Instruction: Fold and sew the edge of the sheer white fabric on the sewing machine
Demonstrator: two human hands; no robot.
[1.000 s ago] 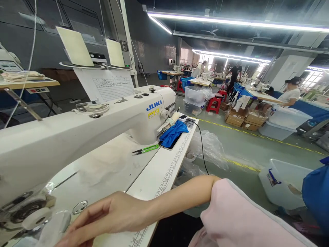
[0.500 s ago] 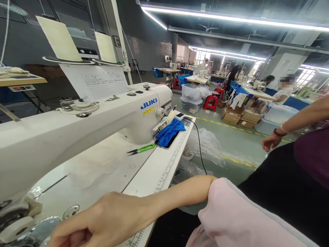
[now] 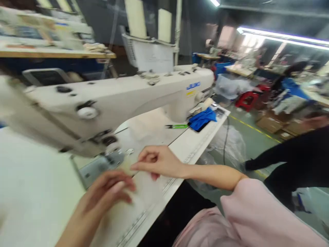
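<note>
My right hand (image 3: 160, 162) is beside the needle end of a white sewing machine (image 3: 159, 92). Its fingers are curled and pinched together, and whatever is in them is too blurred to make out. Nearer the front edge, my left hand (image 3: 108, 195) hovers with its fingers bent and apart, smeared by motion. A thin whitish piece (image 3: 147, 190), perhaps fabric, shows blurred beneath and between the hands. The metal needle plate (image 3: 95, 171) is to the left of my right hand. Pale cloth (image 3: 149, 125) lies under the machine arm.
Green-handled thread snips (image 3: 177, 126) and a blue cloth (image 3: 203, 119) lie toward the table's right end. A ruler strip (image 3: 192, 154) follows the front edge. Clear plastic (image 3: 231, 144) and a dangling cable (image 3: 226, 140) are beyond. A person in dark clothes (image 3: 298, 161) is at right.
The view has swung left, bringing the machine's needle end in. My left hand has come into view. My right hand shows fully beside the needle plate, fingers pinched.
</note>
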